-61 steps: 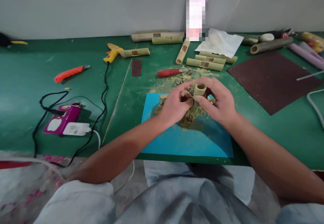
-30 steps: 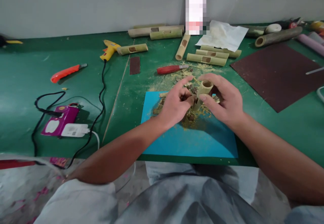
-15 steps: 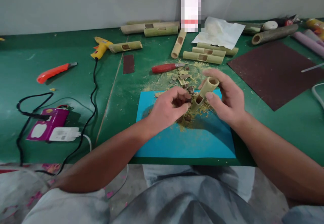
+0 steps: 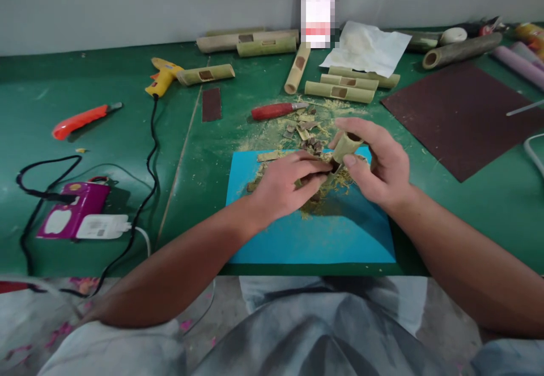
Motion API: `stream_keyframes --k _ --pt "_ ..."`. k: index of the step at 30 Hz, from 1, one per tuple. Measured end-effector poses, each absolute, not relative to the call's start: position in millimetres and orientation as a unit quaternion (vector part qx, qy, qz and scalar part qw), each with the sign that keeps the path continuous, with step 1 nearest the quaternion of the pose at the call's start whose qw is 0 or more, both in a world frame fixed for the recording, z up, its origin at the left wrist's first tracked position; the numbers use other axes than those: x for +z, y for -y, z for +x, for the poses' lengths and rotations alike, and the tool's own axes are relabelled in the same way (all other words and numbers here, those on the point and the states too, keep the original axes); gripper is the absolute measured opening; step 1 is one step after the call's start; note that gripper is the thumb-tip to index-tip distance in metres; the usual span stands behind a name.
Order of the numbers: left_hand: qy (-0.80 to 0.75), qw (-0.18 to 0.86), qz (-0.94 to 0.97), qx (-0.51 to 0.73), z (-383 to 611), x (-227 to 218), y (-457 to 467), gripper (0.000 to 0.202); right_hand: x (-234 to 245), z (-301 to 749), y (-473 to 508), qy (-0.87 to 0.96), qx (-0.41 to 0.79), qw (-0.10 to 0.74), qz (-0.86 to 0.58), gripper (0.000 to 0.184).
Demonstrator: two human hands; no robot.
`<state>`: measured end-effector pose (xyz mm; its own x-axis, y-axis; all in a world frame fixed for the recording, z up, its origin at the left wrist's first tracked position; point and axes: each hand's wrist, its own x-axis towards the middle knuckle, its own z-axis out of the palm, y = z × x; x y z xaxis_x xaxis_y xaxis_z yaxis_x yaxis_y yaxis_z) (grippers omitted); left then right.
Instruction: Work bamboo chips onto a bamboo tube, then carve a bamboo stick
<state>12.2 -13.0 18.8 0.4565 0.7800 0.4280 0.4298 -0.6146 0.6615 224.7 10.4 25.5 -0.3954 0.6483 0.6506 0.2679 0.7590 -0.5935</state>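
Observation:
My right hand is closed around a short green bamboo tube, held tilted with its open end up and its lower end over a heap of shavings on a blue mat. My left hand lies just left of the tube, fingers stretched toward its lower end and touching it; whether it pinches anything is hidden. Both hands hover above the mat near the green table's front edge.
A red-handled knife lies behind the shavings. Several cut bamboo tubes lie further back, with a yellow glue gun, an orange utility knife, sandpaper sheets, white paper, and a purple device with cables at left.
The bamboo tube has tipped lower toward the mat in my right hand. My left hand's fingers have stretched out against its lower end. The view shifted slightly.

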Motion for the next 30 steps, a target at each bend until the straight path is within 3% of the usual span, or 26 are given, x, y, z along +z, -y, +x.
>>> stream_keyframes --k 6,13,17,21,24,30 --pt "-0.316 0.105 0.869 0.365 8.7 14.6 13.1 0.018 24.2 224.3 -12.4 0.812 0.178 0.493 -0.256 0.047" --pt "-0.336 0.083 0.865 0.362 8.0 14.5 14.3 0.015 24.9 224.0 -12.3 0.808 0.182 0.498 -0.255 0.05" --pt "-0.35 0.094 0.857 0.367 8.8 18.4 18.7 0.016 25.6 223.8 -12.1 0.806 0.186 0.502 -0.252 0.049" --pt "-0.372 0.178 0.81 0.417 10.9 21.4 23.9 0.018 25.4 223.5 -11.5 0.805 0.185 0.5 -0.261 0.046" --pt "-0.336 0.199 0.797 0.461 10.3 21.8 22.7 0.028 24.6 223.2 -11.1 0.802 0.184 0.506 -0.259 0.045" --pt "-0.193 0.005 0.892 0.41 1.3 24.6 13.1 0.051 27.2 222.0 -8.9 0.808 0.179 0.505 -0.247 0.045"
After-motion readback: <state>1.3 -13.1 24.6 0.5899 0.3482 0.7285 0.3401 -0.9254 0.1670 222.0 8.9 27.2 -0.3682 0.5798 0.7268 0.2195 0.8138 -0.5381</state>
